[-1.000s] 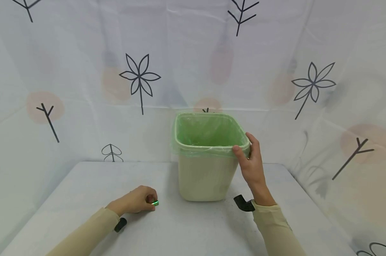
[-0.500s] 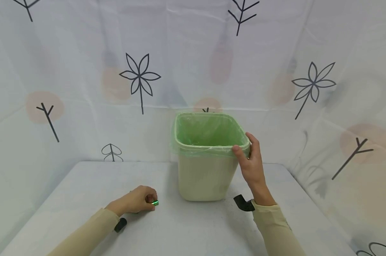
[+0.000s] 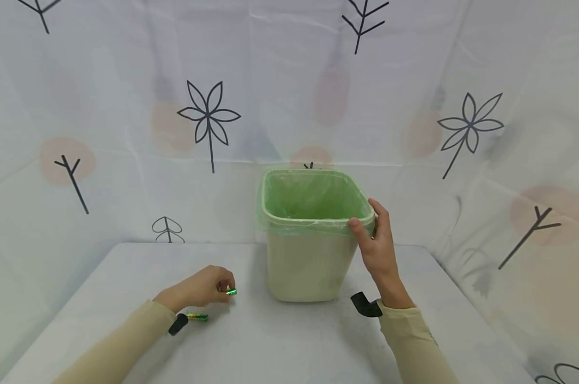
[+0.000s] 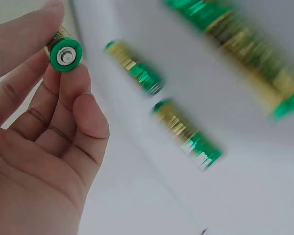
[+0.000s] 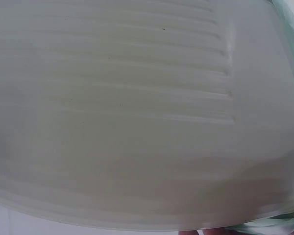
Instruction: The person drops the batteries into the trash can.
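Observation:
My left hand (image 3: 195,288) pinches a green and gold battery (image 4: 65,53) between thumb and fingers, close over the table. Its terminal end faces the camera in the left wrist view. Beyond that hand in the same view lie two similar batteries, one farther (image 4: 134,67) and one nearer (image 4: 187,133), with a larger-looking blurred battery (image 4: 240,54) at the upper right. A pale green trash bin (image 3: 304,266) stands upright. With the thumb at its front edge, my right hand (image 3: 378,248) grips the bin's right front corner over a thin green liner bag (image 3: 313,228). Ribbed bin wall fills the right wrist view.
The white table (image 3: 280,346) extends around the bin. Behind it hangs a pale curtain (image 3: 280,106) printed with plants, which also closes off both sides. Dark wrist mounts (image 3: 366,305) stick out from both sleeves.
My left hand has risen slightly with the battery, shifting up in the head view. Batteries beneath its wrist now show on the table. The right hand and bin have stayed put.

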A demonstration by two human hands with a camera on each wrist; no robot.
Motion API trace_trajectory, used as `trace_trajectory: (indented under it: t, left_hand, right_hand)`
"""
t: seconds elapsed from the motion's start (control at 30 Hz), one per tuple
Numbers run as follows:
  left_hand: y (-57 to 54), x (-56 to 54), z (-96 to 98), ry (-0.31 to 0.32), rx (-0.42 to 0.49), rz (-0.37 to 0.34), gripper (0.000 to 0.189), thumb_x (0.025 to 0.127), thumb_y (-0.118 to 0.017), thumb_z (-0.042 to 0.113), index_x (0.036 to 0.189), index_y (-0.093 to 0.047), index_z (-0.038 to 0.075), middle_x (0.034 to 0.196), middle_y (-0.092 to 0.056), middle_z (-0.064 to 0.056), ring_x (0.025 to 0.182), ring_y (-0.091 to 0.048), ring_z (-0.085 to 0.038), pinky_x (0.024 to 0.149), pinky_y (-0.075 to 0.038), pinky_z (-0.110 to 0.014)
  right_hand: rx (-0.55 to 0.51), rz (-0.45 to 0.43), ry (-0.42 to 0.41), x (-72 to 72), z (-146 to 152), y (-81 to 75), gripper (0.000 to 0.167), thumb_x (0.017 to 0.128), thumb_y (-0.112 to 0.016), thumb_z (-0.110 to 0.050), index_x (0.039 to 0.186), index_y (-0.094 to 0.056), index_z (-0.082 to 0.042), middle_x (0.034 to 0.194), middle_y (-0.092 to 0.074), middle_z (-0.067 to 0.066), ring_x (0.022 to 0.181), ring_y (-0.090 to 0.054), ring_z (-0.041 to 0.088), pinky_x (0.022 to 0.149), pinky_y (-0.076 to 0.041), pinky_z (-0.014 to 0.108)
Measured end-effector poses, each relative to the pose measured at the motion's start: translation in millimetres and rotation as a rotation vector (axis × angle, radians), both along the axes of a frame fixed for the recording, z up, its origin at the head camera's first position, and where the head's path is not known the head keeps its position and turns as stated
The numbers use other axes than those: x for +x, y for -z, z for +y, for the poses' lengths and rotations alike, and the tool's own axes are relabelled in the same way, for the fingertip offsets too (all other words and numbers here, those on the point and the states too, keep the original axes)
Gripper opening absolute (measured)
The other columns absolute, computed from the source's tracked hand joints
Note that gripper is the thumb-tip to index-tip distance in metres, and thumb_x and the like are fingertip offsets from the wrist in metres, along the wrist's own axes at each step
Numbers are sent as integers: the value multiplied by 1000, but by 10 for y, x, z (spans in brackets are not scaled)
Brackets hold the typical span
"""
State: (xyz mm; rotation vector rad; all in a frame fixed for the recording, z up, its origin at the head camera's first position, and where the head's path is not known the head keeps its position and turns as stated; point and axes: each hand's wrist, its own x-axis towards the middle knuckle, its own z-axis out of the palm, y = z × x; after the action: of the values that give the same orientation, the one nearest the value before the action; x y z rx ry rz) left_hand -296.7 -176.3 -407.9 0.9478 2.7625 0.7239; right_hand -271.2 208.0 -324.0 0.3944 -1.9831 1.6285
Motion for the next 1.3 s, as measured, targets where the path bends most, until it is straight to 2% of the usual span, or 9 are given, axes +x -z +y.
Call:
trace_trajectory:
  t: [0.27,0.5,0.57,0.73,0.93,1.13,1.3]
  left_hand:
    - [-544,-106,-17,-29,-30,80,16,82,-75,14,96,-67,16,80,-57,8,76,-53,-12,67,-46,-30]
    - [-1059,-174,57,0,-46,244,19,82,-74,14,100,-68,11,81,-58,6,76,-53,-12,67,-46,-30]
    - [-1186,-196,91,4,-51,271,19,82,-74,14,100,-68,10,81,-58,5,77,-53,-13,68,-46,-30]
    - [-1469,-268,176,-4,-39,282,18,83,-73,12,100,-68,7,82,-60,2,77,-55,-16,68,-48,-32]
    - [-1776,-390,255,-52,-5,270,17,85,-71,12,100,-68,8,84,-63,-2,79,-58,-20,69,-50,-35]
    - [-2110,-459,406,-91,80,289,17,84,-73,15,100,-68,9,84,-63,-4,78,-57,-21,70,-48,-36]
    - [-2249,-483,618,-52,106,308,16,83,-74,15,98,-68,10,82,-63,-5,77,-56,-21,68,-47,-35]
  right_hand:
    - [-8,1,14,-29,-25,3,61,95,-59,-17,147,-28,-22,133,-46,17,111,-48,19,91,-38,27]
    - [-25,19,5,-26,-23,-4,60,95,-58,-13,146,-30,-20,133,-47,17,110,-49,19,91,-39,26]
    - [-29,17,5,-25,-26,-2,60,95,-59,-13,146,-30,-20,133,-48,17,111,-49,19,91,-39,26]
    - [-36,8,4,-26,-24,11,60,94,-59,-14,146,-30,-21,133,-48,17,111,-50,19,91,-39,26]
    - [-28,14,3,-32,-18,26,60,94,-59,-14,146,-31,-19,132,-49,17,110,-50,19,90,-39,27]
    - [-26,26,14,-48,-3,17,60,94,-60,-14,146,-30,-16,130,-50,20,107,-51,19,89,-40,25]
    - [-21,20,18,-57,-5,26,60,93,-60,-16,146,-31,-19,130,-49,19,108,-50,19,89,-39,25]
